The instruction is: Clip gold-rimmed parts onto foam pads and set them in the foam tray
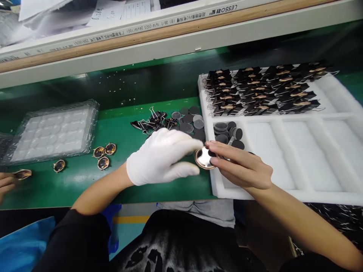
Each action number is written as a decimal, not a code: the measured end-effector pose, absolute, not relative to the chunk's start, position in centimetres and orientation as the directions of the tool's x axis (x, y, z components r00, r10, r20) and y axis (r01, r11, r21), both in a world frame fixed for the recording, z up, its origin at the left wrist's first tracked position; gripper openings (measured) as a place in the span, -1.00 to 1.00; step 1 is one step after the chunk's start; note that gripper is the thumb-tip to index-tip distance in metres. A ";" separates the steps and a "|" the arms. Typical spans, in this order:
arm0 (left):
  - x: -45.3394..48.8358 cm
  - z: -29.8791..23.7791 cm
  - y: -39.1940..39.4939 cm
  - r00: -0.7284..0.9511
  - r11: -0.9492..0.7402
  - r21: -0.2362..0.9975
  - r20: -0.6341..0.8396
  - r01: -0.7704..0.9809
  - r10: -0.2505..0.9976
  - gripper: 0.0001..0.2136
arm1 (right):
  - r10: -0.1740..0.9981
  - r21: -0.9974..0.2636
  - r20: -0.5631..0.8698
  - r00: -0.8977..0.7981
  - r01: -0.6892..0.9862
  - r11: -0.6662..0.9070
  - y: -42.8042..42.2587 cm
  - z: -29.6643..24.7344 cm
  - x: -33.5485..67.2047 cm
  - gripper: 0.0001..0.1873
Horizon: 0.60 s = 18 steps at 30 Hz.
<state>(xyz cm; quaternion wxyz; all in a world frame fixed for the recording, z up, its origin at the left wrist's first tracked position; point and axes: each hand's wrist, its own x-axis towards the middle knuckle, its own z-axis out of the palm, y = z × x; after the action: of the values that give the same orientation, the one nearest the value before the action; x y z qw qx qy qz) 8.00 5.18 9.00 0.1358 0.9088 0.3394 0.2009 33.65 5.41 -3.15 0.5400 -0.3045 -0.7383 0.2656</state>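
My right hand (241,166), bare, is closed on a round piece with a mirror-like face and a gold rim (203,158); two fingertips lie on its near face and edge, and the thumb is hidden. My left hand (167,156), in a white glove, has its thumb and index finger apart in a C shape. Their tips are right at the left edge of the round piece; whether they touch it I cannot make out. Behind the glove are a heap of black binder clips (155,120) and several dark grey discs (187,119).
A white foam tray (255,132) on the right carries rows of clipped pieces (255,90) and a pile of discs (227,132). Gold-rimmed, dark-faced pieces (103,162) and clear plastic trays (53,130) are on the left. Another person's hand (6,184) shows at the left edge. A shelf edge (170,34) crosses behind.
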 end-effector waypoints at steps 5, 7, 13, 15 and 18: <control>8.9 8.1 4.5 0.532 -0.202 0.859 -0.094 0.470 0.841 -0.42 | 0.560 -0.526 0.768 -0.313 0.191 0.829 4.7 -0.1 33.1 -0.52; 9.4 7.9 4.4 0.543 -0.033 0.902 -0.229 0.430 0.808 -0.40 | 0.484 -0.452 0.797 -0.361 0.175 0.875 4.7 0.6 32.9 -0.34; 9.7 7.8 4.7 0.523 0.241 0.912 -0.390 0.331 0.757 -0.42 | 0.332 -0.250 0.828 -0.452 0.233 0.940 5.2 0.3 33.3 -0.41; 9.7 8.0 4.7 0.528 0.249 0.908 -0.401 0.337 0.748 -0.45 | 0.313 -0.228 0.843 -0.438 0.237 0.944 5.3 0.2 33.3 -0.46; 9.6 8.3 4.7 0.519 0.208 0.890 -0.412 0.406 0.749 -0.51 | 0.269 -0.190 0.871 -0.410 0.223 0.956 5.3 0.5 33.1 -0.51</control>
<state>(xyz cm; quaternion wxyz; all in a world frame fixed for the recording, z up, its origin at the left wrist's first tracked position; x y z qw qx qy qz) 9.64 4.71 8.33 0.6184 0.6140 0.4706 0.1387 33.07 5.30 0.46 0.5228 -0.1465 -0.8395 0.0220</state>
